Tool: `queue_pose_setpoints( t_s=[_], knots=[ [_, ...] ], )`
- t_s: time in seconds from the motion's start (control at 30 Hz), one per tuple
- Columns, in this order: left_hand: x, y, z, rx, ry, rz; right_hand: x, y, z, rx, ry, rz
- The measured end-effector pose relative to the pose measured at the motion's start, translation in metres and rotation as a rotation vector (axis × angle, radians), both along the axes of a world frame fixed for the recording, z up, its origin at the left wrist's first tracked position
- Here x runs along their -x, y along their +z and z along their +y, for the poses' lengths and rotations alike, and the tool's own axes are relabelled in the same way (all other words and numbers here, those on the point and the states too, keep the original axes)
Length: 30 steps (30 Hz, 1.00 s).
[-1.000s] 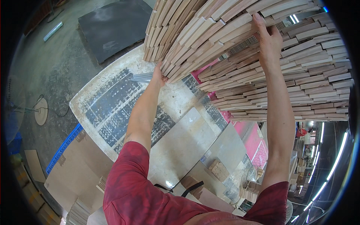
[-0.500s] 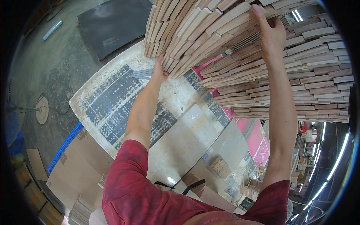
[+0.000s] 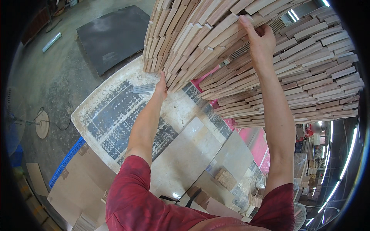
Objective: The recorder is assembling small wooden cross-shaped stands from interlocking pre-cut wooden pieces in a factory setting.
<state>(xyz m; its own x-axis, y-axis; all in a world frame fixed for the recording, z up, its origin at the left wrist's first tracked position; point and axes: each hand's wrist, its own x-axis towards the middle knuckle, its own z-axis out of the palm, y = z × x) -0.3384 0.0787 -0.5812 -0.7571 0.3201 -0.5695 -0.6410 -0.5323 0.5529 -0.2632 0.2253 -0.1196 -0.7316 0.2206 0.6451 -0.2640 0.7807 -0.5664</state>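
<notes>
A tall stack of pale wooden strips rises in front of me, its ends staggered. My left hand grips strips at the stack's lower edge; its thumb lies along the wood and most of its fingers are hidden. Higher up, my right hand holds strips near the right edge of the same stack. Its thumb presses on the strip faces, with the fingers curled partly out of sight. Beside my left hand, a few thin grey strips lie on the worn white-and-black tabletop.
A second large stack of wooden strips stands at right, with pink material under it. Flat grey boards and a small rough block lie nearer me. Beyond the table are a black sheet and a fan.
My view has shifted slightly, so the stacks and both hands sit further left in it. Both hands remain on the wooden strips; the right arm has swung a little leftward.
</notes>
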Motion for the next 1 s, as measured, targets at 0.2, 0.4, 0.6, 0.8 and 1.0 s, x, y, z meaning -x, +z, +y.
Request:
queue_pose_setpoints(
  t_s=[0.2, 0.4, 0.6, 0.8, 1.0],
  knots=[
    [0.012, -0.004, 0.003, 0.028, -0.009, 0.003, 0.001, 0.0, 0.005, 0.006, -0.019, 0.02],
    [0.016, -0.004, 0.008, 0.049, -0.051, -0.003, 0.002, -0.004, 0.002, -0.099, -0.062, 0.041],
    [0.018, -0.012, 0.007, 0.106, 0.056, 0.025, -0.004, -0.001, -0.017, -0.073, -0.132, 0.006],
    [0.009, 0.006, 0.007, 0.181, 0.059, 0.055, -0.013, 0.006, -0.027, -0.037, -0.18, -0.101],
    [-0.013, 0.043, -0.003, 0.219, 0.107, 0.143, -0.035, 0.026, -0.046, -0.031, -0.189, -0.181]
  ],
)
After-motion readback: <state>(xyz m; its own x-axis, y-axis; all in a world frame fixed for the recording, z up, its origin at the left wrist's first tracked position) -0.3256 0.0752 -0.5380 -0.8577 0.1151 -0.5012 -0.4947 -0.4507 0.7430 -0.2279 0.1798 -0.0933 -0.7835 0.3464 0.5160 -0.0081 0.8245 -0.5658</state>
